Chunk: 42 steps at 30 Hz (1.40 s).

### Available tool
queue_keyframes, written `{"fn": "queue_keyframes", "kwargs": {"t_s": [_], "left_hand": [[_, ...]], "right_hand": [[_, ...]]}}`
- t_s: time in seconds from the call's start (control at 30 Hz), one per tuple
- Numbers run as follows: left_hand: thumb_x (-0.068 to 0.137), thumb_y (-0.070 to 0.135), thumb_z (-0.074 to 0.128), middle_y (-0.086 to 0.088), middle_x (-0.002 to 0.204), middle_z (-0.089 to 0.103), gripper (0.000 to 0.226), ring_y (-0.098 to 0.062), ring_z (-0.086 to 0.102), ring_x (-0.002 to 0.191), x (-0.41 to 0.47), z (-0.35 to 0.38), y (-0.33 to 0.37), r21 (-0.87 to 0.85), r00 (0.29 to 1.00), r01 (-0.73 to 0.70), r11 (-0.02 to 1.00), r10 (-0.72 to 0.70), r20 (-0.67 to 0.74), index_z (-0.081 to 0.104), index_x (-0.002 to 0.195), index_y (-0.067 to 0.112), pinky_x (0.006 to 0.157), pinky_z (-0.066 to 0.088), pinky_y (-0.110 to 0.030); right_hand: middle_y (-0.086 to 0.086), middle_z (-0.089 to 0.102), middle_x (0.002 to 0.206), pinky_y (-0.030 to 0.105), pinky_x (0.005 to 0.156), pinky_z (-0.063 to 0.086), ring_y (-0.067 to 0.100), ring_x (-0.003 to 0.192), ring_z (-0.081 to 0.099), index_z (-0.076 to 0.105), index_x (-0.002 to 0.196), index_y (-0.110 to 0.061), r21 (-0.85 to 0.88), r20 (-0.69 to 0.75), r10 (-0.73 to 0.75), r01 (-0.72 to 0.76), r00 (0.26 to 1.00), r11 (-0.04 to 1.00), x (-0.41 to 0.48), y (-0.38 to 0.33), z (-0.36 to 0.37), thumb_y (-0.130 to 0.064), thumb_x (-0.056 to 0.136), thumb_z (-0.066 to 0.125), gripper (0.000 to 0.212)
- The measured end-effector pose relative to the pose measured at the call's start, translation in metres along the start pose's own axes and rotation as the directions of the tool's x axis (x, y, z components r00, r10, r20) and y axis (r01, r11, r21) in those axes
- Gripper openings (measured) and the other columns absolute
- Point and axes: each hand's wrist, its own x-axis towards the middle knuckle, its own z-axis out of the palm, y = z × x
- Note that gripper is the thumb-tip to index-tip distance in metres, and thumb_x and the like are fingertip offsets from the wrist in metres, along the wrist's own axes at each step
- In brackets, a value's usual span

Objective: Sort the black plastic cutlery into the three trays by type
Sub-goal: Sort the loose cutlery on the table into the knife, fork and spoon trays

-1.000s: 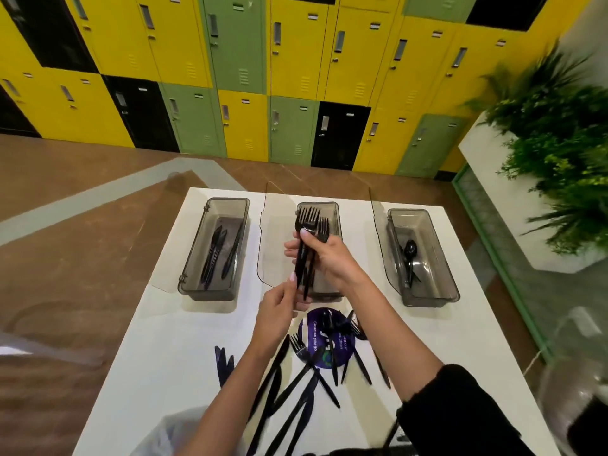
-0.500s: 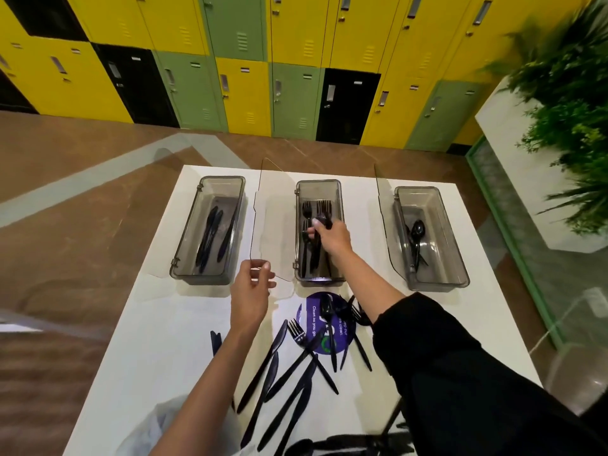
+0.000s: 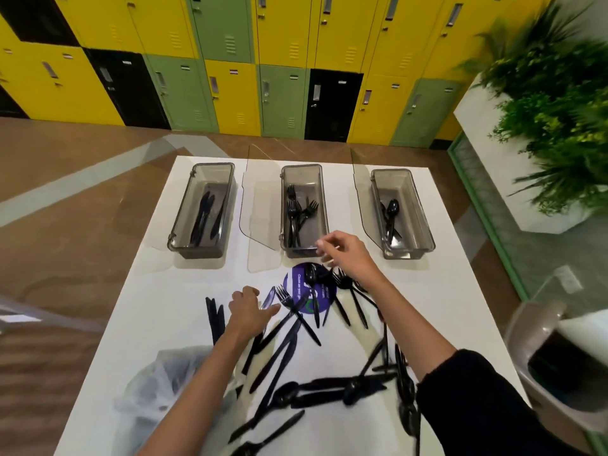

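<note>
Three smoky clear trays stand in a row at the far side of the white table. The left tray [image 3: 194, 248] holds knives, the middle tray [image 3: 301, 252] forks, the right tray [image 3: 407, 255] spoons. A loose pile of black cutlery [image 3: 289, 350] covers the near half of the table. My right hand [image 3: 345, 258] hovers over the near end of the middle tray, fingers loosely spread, holding nothing. My left hand [image 3: 248, 312] is palm down at the pile's left edge, its fingers and thumb closed round a knife [image 3: 268, 298] whose blade looks blurred.
A round purple sticker [image 3: 297, 291] lies under the pile's far end. Clear hinged lids [image 3: 260, 205] stand open beside the middle and right trays. A crumpled plastic bag [image 3: 171, 383] sits near left, a chair [image 3: 559, 373] and planter at the right.
My right hand laid the forks in the middle tray and drew back with nothing in it. My left hand dropped from beside the tray lid to the pile and took a knife.
</note>
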Motion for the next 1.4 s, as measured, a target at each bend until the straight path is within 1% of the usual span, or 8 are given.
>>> {"fn": "queue_keyframes", "kwargs": {"t_s": [0.17, 0.27, 0.43, 0.57, 0.83, 1.03, 1.2, 1.4], "left_hand": [[0.082, 0.042, 0.068, -0.021, 0.139, 0.032, 0.079, -0.035, 0.029, 0.132, -0.031, 0.03, -0.017, 0.146, 0.999, -0.037, 0.989, 0.042, -0.029, 0.032, 0.134, -0.005, 0.107, 0.028, -0.04], [0.078, 0.05, 0.069, -0.022, 0.141, 0.029, 0.089, -0.038, 0.028, 0.132, -0.046, 0.049, -0.027, 0.224, 0.997, -0.024, 0.974, 0.038, -0.062, 0.029, 0.134, -0.006, 0.108, 0.028, -0.043], [0.077, 0.05, 0.07, -0.015, 0.136, 0.03, 0.085, -0.035, 0.034, 0.123, -0.065, 0.07, -0.036, 0.33, 0.984, -0.009, 0.944, 0.066, -0.163, 0.029, 0.136, 0.004, 0.102, 0.033, -0.046], [0.082, 0.04, 0.068, -0.015, 0.132, 0.036, 0.067, -0.033, 0.036, 0.121, -0.07, 0.079, -0.034, 0.334, 0.978, 0.012, 0.942, 0.058, -0.198, 0.036, 0.129, 0.004, 0.099, 0.036, -0.044], [0.091, 0.023, 0.06, -0.02, 0.133, 0.036, 0.052, -0.036, 0.036, 0.125, -0.069, 0.084, -0.028, 0.281, 0.991, 0.066, 0.957, -0.029, -0.132, 0.032, 0.127, -0.003, 0.1, 0.039, -0.045], [0.097, 0.023, 0.048, -0.021, 0.135, 0.032, 0.048, -0.037, 0.037, 0.123, -0.061, 0.08, -0.032, 0.402, 1.0, 0.015, 0.916, -0.014, -0.005, 0.028, 0.128, -0.005, 0.1, 0.036, -0.041], [0.091, 0.001, 0.045, -0.019, 0.131, 0.035, 0.037, -0.035, 0.042, 0.119, -0.069, 0.083, -0.03, 0.404, 1.0, -0.007, 0.915, 0.014, -0.014, 0.03, 0.125, -0.001, 0.097, 0.039, -0.041], [0.096, 0.013, 0.043, -0.018, 0.132, 0.034, 0.034, -0.035, 0.041, 0.12, -0.068, 0.079, -0.035, 0.428, 0.999, -0.027, 0.903, 0.033, -0.006, 0.031, 0.125, -0.002, 0.098, 0.039, -0.041]], "right_hand": [[0.01, 0.07, 0.091, 0.019, 0.065, 0.05, 0.012, 0.073, 0.063, 0.066, 0.093, -0.013, -0.079, 0.107, 0.051, -0.042, 0.993, 0.996, -0.06, 0.042, -0.006, -0.023, 0.087, 0.068, 0.012], [0.002, 0.068, 0.09, 0.015, 0.065, 0.047, 0.005, 0.07, 0.059, 0.068, 0.097, -0.009, -0.202, 0.215, 0.058, -0.014, 0.975, 0.979, -0.093, 0.062, 0.006, -0.024, 0.079, 0.078, 0.026], [0.004, 0.055, 0.117, 0.027, 0.091, 0.045, 0.017, 0.108, 0.05, 0.057, 0.118, -0.016, -0.441, 0.434, 0.097, 0.117, 0.895, 0.89, -0.14, 0.095, 0.037, -0.03, 0.067, 0.085, 0.06], [0.002, 0.045, 0.124, 0.035, 0.095, 0.034, 0.023, 0.113, 0.038, 0.048, 0.126, -0.019, -0.643, 0.37, 0.057, 0.211, 0.927, 0.736, -0.162, 0.115, 0.06, -0.03, 0.067, 0.082, 0.069], [0.009, 0.045, 0.121, 0.034, 0.089, 0.03, 0.027, 0.113, 0.038, 0.05, 0.115, -0.01, -0.672, 0.321, 0.058, 0.183, 0.945, 0.717, -0.171, 0.121, 0.068, -0.019, 0.085, 0.065, 0.035], [0.012, 0.044, 0.119, 0.035, 0.093, 0.036, 0.028, 0.11, 0.039, 0.05, 0.112, -0.006, -0.652, 0.313, 0.073, 0.159, 0.947, 0.742, -0.171, 0.12, 0.067, -0.016, 0.088, 0.061, 0.029], [0.015, 0.054, 0.113, 0.035, 0.081, 0.035, 0.029, 0.101, 0.047, 0.047, 0.107, -0.008, -0.601, 0.3, 0.114, 0.095, 0.947, 0.794, -0.163, 0.108, 0.06, -0.015, 0.09, 0.057, 0.022], [0.012, 0.063, 0.108, 0.034, 0.077, 0.042, 0.026, 0.094, 0.057, 0.047, 0.104, -0.012, -0.418, 0.246, 0.061, 0.049, 0.967, 0.907, -0.151, 0.096, 0.049, -0.015, 0.093, 0.056, 0.014]]}}
